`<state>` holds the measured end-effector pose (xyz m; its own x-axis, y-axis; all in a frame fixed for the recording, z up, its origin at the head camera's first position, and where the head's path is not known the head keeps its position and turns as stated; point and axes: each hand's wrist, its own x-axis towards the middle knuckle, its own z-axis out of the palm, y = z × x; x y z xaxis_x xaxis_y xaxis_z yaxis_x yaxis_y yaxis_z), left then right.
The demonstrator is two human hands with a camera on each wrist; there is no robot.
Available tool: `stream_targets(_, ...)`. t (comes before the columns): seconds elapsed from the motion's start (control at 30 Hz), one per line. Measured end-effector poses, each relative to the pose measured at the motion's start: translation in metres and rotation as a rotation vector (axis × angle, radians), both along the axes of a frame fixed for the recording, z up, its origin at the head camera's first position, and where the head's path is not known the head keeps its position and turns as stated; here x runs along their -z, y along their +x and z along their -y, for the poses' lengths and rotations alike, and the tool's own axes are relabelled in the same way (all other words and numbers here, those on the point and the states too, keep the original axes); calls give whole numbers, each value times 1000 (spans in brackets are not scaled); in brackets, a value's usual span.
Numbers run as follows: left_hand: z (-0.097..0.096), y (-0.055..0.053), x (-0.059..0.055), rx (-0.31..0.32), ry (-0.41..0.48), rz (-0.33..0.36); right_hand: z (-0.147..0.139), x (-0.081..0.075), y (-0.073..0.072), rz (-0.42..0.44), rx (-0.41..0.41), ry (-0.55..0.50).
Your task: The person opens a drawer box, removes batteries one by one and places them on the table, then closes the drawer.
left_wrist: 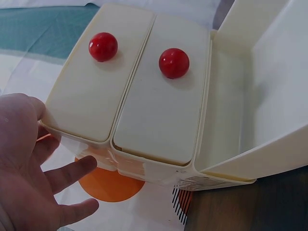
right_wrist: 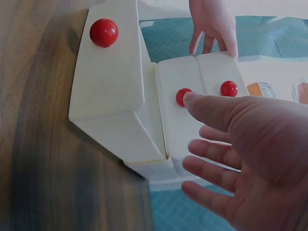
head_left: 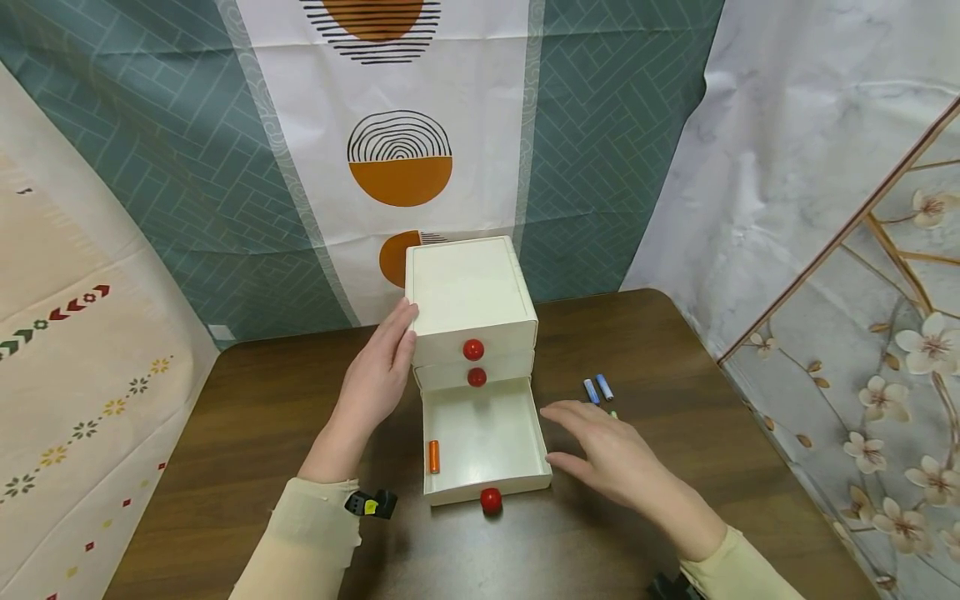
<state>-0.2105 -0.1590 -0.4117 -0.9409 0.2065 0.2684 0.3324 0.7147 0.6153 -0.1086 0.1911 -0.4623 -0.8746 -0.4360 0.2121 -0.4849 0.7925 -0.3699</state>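
Note:
A small white drawer cabinet [head_left: 472, 283] with red ball knobs stands on the table. Its bottom drawer [head_left: 487, 433] is pulled out, while the upper two are closed. Inside the drawer, at its left side, lies an orange battery [head_left: 434, 457]. My left hand [head_left: 378, 371] rests against the cabinet's left side near the top, fingers extended. My right hand [head_left: 611, 450] hovers just right of the pulled-out drawer, fingers spread and holding nothing. Beyond its fingers lie two blue-and-white batteries [head_left: 597, 388], and a bit of something green [head_left: 614, 414] peeks out from behind the hand.
The brown wooden table [head_left: 262, 417] carries the cabinet near its back edge. Behind it hangs a patterned curtain [head_left: 607, 150], and a flowered cloth [head_left: 885, 392] hangs along the right. The drawer's red knob [head_left: 491, 501] juts toward the front of the table.

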Motion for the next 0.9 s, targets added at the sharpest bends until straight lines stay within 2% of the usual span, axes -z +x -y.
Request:
stream_targets(0.67, 0, 1, 0, -1, 5, -7, 29, -5, -7, 16, -75, -16)
stream_targets(0.9, -1, 1, 0, 8, 18, -39, 39, -3, -9, -12, -113, -33)
